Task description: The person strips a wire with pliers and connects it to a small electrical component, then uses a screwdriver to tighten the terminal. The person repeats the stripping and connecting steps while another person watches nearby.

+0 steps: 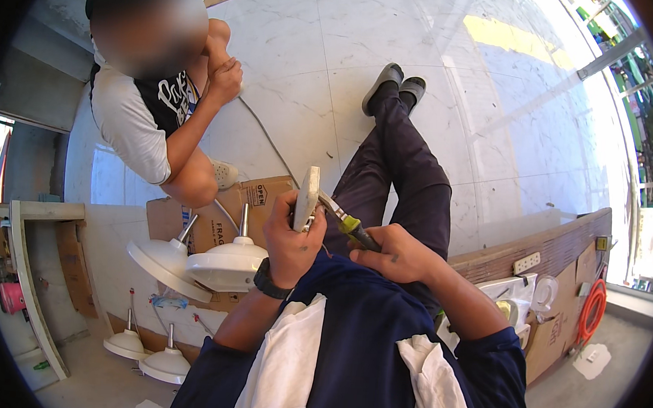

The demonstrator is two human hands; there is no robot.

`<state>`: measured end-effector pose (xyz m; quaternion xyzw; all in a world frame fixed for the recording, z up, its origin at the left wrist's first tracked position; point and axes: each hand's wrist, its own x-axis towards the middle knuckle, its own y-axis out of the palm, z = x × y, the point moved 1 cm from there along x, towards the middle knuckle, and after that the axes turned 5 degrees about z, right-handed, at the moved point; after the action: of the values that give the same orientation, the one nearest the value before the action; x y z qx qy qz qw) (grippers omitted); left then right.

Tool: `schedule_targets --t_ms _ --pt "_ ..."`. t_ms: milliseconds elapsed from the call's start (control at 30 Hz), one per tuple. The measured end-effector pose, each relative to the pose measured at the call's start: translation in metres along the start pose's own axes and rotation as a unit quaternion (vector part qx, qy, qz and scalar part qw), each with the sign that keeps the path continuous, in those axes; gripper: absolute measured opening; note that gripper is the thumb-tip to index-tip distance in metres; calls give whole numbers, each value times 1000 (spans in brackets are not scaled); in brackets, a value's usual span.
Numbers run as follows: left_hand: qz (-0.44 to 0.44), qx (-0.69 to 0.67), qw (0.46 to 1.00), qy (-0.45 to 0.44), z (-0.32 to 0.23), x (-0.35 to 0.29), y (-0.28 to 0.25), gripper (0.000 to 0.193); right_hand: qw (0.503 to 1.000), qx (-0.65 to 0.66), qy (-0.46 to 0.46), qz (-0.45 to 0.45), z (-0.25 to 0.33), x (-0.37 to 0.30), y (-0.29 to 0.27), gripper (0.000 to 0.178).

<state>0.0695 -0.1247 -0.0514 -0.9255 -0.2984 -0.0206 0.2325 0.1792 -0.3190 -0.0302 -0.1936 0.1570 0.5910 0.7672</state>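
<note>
In front of my waist, my left hand [292, 235] grips a flat, pale rectangular piece [308, 194], held on edge. Its exact kind does not show. My right hand [398, 255] is wrapped round the handles of pliers [351, 226] with green and black grips. The jaws of the pliers meet the lower right side of the pale piece, by a small metal part that my left fingers partly hide. Just left of my left wrist, a white dome-shaped lamp [229, 262] with a metal stem rests on cardboard, and a second white lamp [169, 263] leans beside it.
Two more white lamps [166, 362] stand lower left. A person [141, 118] squats at upper left, near a grey cable [267, 134] on the tiled floor. A wooden beam [488, 247] with a power strip [526, 262] lies at right, near an orange cable coil [593, 311].
</note>
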Motion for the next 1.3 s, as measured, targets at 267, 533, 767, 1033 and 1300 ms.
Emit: schedule_targets --t_ms 267,533,767,1033,1300 --pt "6 -42 999 -35 1 -4 2 25 987 -104 -87 -89 -16 7 16 32" --pt "10 -186 973 -138 -5 6 -12 25 993 76 -89 0 -18 16 10 20" --pt "41 -253 941 -222 3 13 -24 28 991 22 -130 -12 -5 23 9 18" --pt "37 -319 915 -242 -2 11 -17 27 980 -43 -183 -60 -18 21 12 25" --pt "60 -404 859 -309 -1 12 -18 38 972 -116 -165 -116 -29 24 19 30"
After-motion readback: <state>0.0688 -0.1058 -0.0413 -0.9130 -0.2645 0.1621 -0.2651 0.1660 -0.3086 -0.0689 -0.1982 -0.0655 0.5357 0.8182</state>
